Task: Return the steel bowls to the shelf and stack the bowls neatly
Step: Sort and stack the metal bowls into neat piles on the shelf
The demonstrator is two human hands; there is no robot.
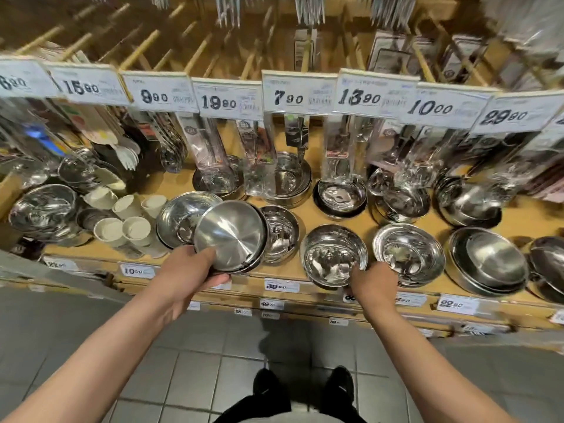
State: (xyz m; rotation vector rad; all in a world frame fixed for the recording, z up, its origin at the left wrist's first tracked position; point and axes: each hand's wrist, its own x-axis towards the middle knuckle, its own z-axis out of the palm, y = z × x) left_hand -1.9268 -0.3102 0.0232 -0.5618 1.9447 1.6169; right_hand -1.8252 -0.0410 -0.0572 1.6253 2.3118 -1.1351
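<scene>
Wooden shop shelf (305, 215), crowded with steelware. My left hand (189, 270) clamps a tilted bowl stack (232, 236); right hand (374, 282) pinches another bowl (334, 254) at its near rim. I advise levelling before nesting.

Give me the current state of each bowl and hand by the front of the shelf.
Left hand: grips tilted bowls.
Tilted bowls: a few nested, underside facing camera, held above the shelf edge.
Right hand: fingers on the front bowl's near rim.
Front bowl: upright, on the shelf.
White cups: lying tipped, mouths toward camera.
</scene>
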